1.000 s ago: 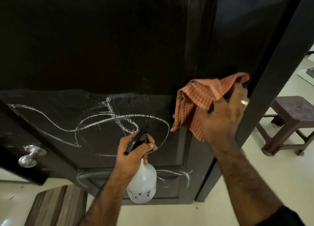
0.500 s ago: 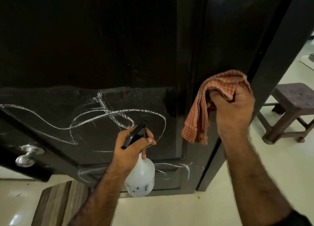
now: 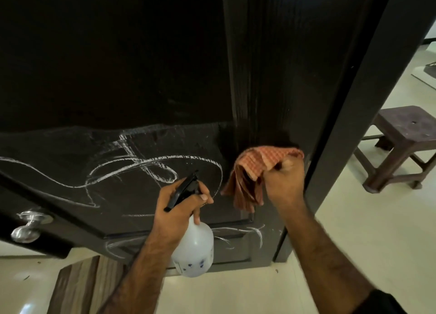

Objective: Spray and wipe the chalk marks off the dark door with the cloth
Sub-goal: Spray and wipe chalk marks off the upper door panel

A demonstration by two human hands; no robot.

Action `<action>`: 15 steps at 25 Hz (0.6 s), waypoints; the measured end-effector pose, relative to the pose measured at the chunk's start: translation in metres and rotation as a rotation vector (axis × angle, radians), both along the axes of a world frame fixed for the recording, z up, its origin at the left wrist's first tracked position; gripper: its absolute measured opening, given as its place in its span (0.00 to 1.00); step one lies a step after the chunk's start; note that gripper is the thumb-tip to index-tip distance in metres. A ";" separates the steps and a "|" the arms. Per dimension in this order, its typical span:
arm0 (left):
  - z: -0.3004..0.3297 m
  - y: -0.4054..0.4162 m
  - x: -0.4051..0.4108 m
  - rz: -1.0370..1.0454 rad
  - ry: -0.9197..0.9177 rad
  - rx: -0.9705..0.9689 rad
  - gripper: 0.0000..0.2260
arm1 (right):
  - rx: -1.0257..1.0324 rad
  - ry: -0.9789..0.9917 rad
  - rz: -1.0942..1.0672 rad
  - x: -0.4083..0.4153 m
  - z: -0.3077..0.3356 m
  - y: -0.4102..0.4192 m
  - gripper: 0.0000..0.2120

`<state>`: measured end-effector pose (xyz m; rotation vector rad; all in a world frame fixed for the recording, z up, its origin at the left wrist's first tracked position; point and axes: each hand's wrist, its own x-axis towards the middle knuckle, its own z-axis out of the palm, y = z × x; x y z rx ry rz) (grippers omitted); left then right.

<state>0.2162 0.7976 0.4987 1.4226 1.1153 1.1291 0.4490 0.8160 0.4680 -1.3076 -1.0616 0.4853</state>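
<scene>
The chalk marks [image 3: 132,169] are white loops and lines on the lower half of the dark door [image 3: 118,65], and more thin white lines sit low down near the door's bottom edge. The top half of the door looks dark with no lines on it. My cloth [image 3: 257,169] is orange with little checks. It is bunched up in my right hand [image 3: 283,184], with my fingers curled tight around it, and it is pressed on the door at about 3 o'clock from the big chalk loop, close to the door's right edge. Part of the cloth hangs down in folds under my hand. My left hand [image 3: 181,207] grips the neck of the spray bottle [image 3: 193,250], with my fingers wrapped round it under the black trigger top. The black tip points up at the door, just beside the right side of the chalk loop. The white round body of the bottle hangs below my hand. At 9 o'clock, far from the cloth, is the shiny silver door handle [image 3: 27,226]. At 3 o'clock, past the door's edge, a dark stool [image 3: 405,139] stands on the pale floor [image 3: 354,243]. At 7 o'clock there is a striped wooden board [image 3: 75,287] low down by the floor.
</scene>
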 end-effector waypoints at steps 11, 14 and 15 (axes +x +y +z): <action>-0.004 0.000 0.010 -0.004 -0.037 -0.022 0.08 | 0.100 0.123 0.090 0.056 0.004 -0.003 0.19; -0.005 0.000 0.015 0.006 -0.032 -0.046 0.08 | 0.232 0.224 0.196 0.056 0.021 0.000 0.07; -0.006 0.000 0.017 0.009 -0.027 -0.051 0.09 | 0.201 0.187 0.224 0.049 0.004 -0.006 0.04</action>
